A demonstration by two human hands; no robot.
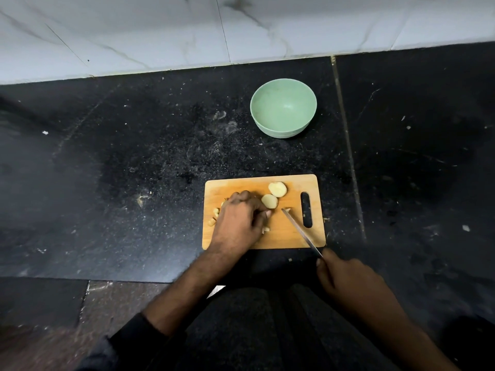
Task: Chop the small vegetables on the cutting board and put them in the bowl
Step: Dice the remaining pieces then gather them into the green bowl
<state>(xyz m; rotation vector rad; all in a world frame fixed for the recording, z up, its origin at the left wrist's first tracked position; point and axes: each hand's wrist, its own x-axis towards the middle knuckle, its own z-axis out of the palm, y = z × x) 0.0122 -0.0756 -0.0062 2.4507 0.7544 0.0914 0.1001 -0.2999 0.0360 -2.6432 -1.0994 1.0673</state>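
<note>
While the wooden cutting board (292, 236) lies with its long axis running left to right and its slot handle (306, 209) at the right end, the left hand (239, 219) rests knuckles-up on its left half, fingers curled over small pale vegetable pieces (216, 211) that peek out at the hand's left edge; whether it pinches one cannot be told. Just right of those fingers, two cut halves (270, 201) lie face-up, one touching the other, toward the board's far edge. Right of them, the knife (301, 231) slants across the board, its thin steel blade pointing away and leftward, tip beside a small chopped bit (287, 209). At the board's near right corner the right hand (345, 277) grips the knife's handle. Well beyond the board stands a round, smooth, pale green bowl (283, 131), upright. All sits on a speckled black stone surface (134, 170), dusted with pale flecks, meeting white marbled wall tiles (160, 30) farther back.
</note>
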